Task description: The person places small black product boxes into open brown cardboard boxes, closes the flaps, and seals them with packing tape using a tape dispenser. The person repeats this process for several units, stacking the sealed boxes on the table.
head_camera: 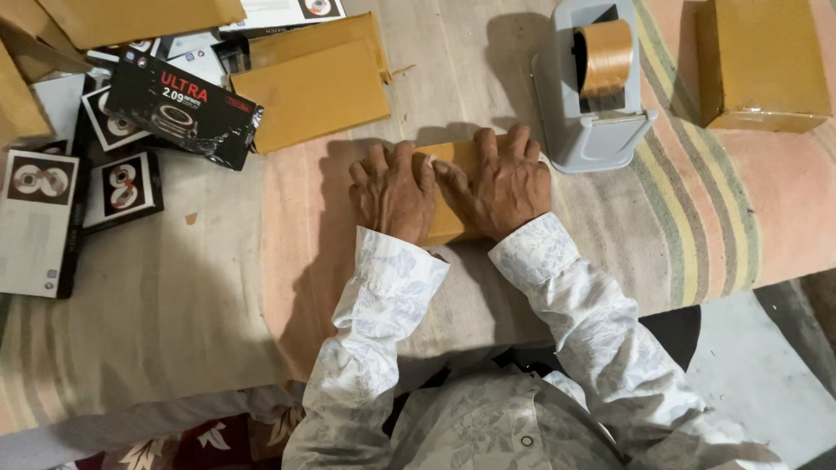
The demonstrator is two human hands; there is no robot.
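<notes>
A small box wrapped in brown paper (448,222) lies on the striped cloth in front of me. My left hand (394,191) presses down on its left side, fingers spread. My right hand (501,181) lies flat on its right side. Both palms cover most of the box, so only its middle strip and near edge show. Both sleeves are white with a pale leaf print.
A grey tape dispenser (592,96) with a brown tape roll stands just right of my hands. A wrapped brown box (758,61) sits far right. Brown envelopes (309,87) and several black and white product boxes (178,109) lie to the left.
</notes>
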